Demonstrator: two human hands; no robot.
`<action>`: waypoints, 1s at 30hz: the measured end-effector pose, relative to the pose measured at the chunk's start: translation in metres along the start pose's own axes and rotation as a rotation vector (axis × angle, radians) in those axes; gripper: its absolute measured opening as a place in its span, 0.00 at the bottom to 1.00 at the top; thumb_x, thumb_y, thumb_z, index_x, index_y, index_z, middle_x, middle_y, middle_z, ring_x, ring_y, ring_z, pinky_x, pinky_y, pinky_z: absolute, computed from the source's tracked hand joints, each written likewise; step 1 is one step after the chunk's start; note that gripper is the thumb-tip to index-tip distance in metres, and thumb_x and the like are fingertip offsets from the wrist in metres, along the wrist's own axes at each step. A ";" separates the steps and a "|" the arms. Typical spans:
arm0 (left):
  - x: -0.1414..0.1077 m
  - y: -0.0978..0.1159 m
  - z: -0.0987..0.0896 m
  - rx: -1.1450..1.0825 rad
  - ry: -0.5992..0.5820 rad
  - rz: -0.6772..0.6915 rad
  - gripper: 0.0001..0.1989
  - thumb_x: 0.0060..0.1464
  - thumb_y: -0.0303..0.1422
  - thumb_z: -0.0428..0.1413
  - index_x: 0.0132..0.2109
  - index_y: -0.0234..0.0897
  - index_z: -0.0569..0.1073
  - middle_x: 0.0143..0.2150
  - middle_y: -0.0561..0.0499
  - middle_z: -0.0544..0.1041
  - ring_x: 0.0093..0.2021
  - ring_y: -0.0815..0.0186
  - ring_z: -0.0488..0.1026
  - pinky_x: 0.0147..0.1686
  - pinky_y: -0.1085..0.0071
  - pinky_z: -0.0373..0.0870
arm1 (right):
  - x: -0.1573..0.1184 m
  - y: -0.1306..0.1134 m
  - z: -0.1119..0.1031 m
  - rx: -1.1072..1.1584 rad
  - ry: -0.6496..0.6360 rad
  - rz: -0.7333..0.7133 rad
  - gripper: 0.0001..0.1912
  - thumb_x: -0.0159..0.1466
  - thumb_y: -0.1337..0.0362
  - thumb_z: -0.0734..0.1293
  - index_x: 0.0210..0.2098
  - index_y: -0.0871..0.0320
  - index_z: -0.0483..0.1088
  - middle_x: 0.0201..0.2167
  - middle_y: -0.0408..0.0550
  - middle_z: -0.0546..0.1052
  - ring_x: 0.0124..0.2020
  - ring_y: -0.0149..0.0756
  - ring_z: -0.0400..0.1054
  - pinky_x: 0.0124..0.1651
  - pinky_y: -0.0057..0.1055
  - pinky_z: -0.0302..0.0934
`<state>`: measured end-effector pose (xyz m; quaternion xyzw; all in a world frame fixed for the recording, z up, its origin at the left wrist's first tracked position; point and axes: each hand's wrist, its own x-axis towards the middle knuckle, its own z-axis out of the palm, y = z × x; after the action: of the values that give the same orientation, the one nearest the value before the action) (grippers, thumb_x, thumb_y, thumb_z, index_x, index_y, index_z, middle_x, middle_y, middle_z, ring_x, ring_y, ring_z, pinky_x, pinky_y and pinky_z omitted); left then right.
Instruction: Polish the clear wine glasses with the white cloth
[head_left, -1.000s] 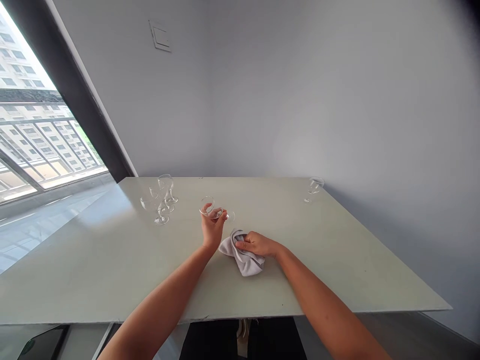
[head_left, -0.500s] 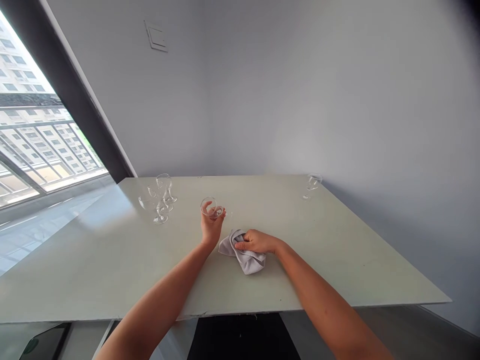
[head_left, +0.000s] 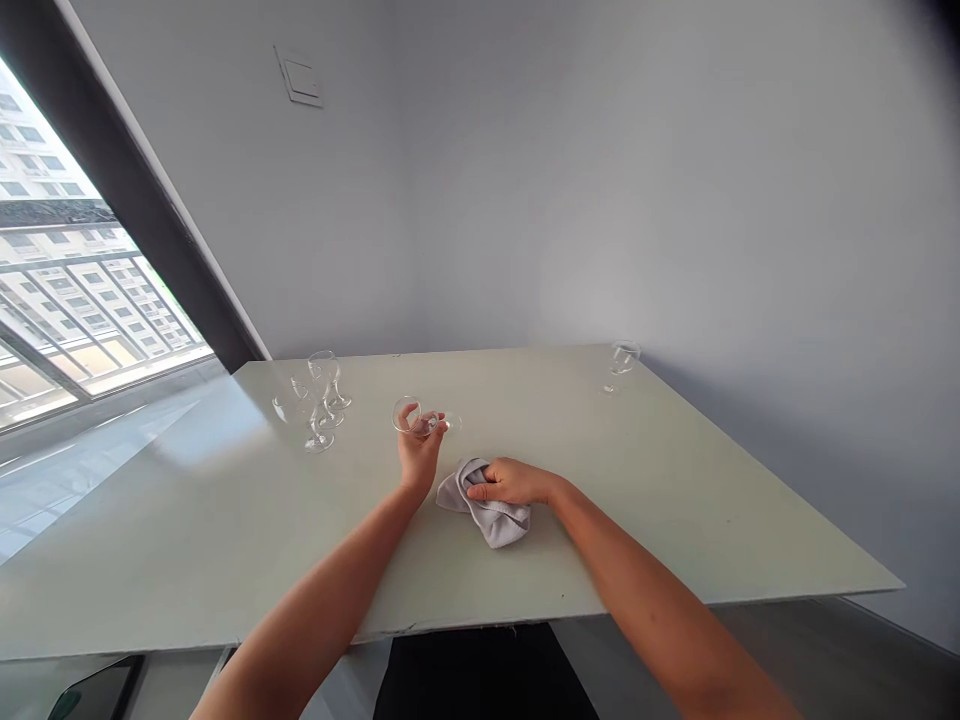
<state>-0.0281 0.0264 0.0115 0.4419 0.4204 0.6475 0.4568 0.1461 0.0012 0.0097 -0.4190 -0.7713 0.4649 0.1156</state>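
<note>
My left hand (head_left: 420, 452) is closed around a clear stemmed glass (head_left: 407, 414), tilted on its side above the table, its bowl to the left and its foot to the right. Lower and to the right, my right hand (head_left: 514, 481) grips a crumpled light grey cloth (head_left: 496, 522), which rests on the tabletop. Part of the right fingers is hidden in the folds. The glass and the cloth are apart.
Several clear stemmed glasses (head_left: 322, 405) stand grouped on the left of the pale table (head_left: 660, 500). A single stemmed glass (head_left: 622, 362) is near the far right corner. Grey walls close off the back and right; a window (head_left: 82, 270) is at the left.
The glass in my left hand has tipped further sideways, its foot now showing at the right. My right hand and the cloth stay almost in place. The camera view has shifted slightly.
</note>
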 end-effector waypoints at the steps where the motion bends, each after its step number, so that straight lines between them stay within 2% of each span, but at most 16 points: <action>1: 0.001 -0.002 0.000 0.006 0.001 0.031 0.26 0.41 0.34 0.59 0.47 0.42 0.57 0.36 0.51 0.72 0.34 0.68 0.72 0.36 0.71 0.65 | 0.000 0.001 0.000 0.001 0.001 -0.004 0.25 0.52 0.43 0.61 0.15 0.58 0.57 0.14 0.38 0.56 0.16 0.24 0.48 0.17 0.24 0.42; 3: 0.002 -0.005 -0.001 0.008 0.001 0.068 0.25 0.42 0.34 0.58 0.47 0.42 0.56 0.35 0.51 0.73 0.34 0.69 0.72 0.38 0.70 0.65 | 0.001 0.001 0.000 -0.001 0.006 -0.004 0.25 0.52 0.43 0.62 0.15 0.58 0.57 0.14 0.38 0.56 0.16 0.24 0.48 0.17 0.24 0.42; 15: 0.002 -0.012 -0.001 -0.073 -0.011 0.041 0.25 0.43 0.35 0.58 0.47 0.42 0.56 0.36 0.50 0.73 0.35 0.68 0.73 0.42 0.66 0.67 | -0.003 -0.006 0.001 -0.038 -0.006 0.016 0.25 0.52 0.43 0.61 0.16 0.59 0.57 0.16 0.39 0.57 0.18 0.25 0.50 0.19 0.24 0.44; 21: 0.001 -0.013 0.001 -0.106 -0.033 0.009 0.26 0.43 0.36 0.59 0.48 0.40 0.57 0.36 0.50 0.73 0.35 0.68 0.73 0.41 0.64 0.68 | -0.008 -0.012 0.001 0.113 -0.203 -0.032 0.25 0.52 0.43 0.62 0.18 0.60 0.58 0.16 0.37 0.55 0.19 0.23 0.48 0.20 0.23 0.44; 24: 0.003 -0.014 0.000 -0.096 -0.033 0.003 0.26 0.44 0.36 0.58 0.49 0.39 0.56 0.36 0.50 0.73 0.35 0.68 0.72 0.41 0.62 0.69 | -0.009 -0.012 0.000 0.190 -0.224 -0.093 0.26 0.54 0.42 0.60 0.19 0.61 0.61 0.16 0.37 0.58 0.18 0.22 0.48 0.20 0.23 0.44; 26: 0.006 -0.014 -0.002 -0.091 -0.030 0.005 0.26 0.45 0.36 0.58 0.49 0.39 0.56 0.37 0.50 0.73 0.34 0.69 0.72 0.41 0.62 0.69 | -0.009 -0.011 -0.002 0.234 -0.150 -0.110 0.28 0.58 0.42 0.55 0.23 0.62 0.66 0.19 0.40 0.64 0.18 0.23 0.53 0.21 0.23 0.47; 27: 0.006 -0.013 -0.002 -0.088 -0.028 0.007 0.26 0.45 0.36 0.57 0.49 0.39 0.56 0.37 0.50 0.73 0.33 0.70 0.72 0.40 0.63 0.69 | -0.008 -0.010 -0.003 0.228 -0.057 -0.108 0.29 0.59 0.43 0.53 0.25 0.62 0.67 0.21 0.42 0.66 0.19 0.24 0.56 0.22 0.24 0.50; 28: 0.006 -0.012 -0.002 -0.078 -0.026 0.009 0.25 0.45 0.36 0.57 0.49 0.39 0.56 0.37 0.50 0.73 0.32 0.70 0.71 0.39 0.64 0.69 | -0.006 -0.009 -0.004 0.194 0.083 -0.104 0.28 0.60 0.44 0.52 0.27 0.62 0.68 0.23 0.44 0.68 0.20 0.25 0.58 0.24 0.25 0.52; 30: 0.004 -0.008 -0.001 -0.049 -0.039 0.012 0.24 0.45 0.36 0.57 0.47 0.39 0.56 0.36 0.50 0.73 0.29 0.72 0.70 0.36 0.67 0.68 | -0.002 -0.009 -0.003 0.058 0.461 -0.120 0.23 0.61 0.48 0.55 0.30 0.61 0.69 0.27 0.46 0.70 0.22 0.27 0.60 0.28 0.27 0.55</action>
<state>-0.0277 0.0322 0.0042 0.4456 0.3928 0.6518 0.4715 0.1444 -0.0007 0.0189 -0.4638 -0.7344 0.3713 0.3281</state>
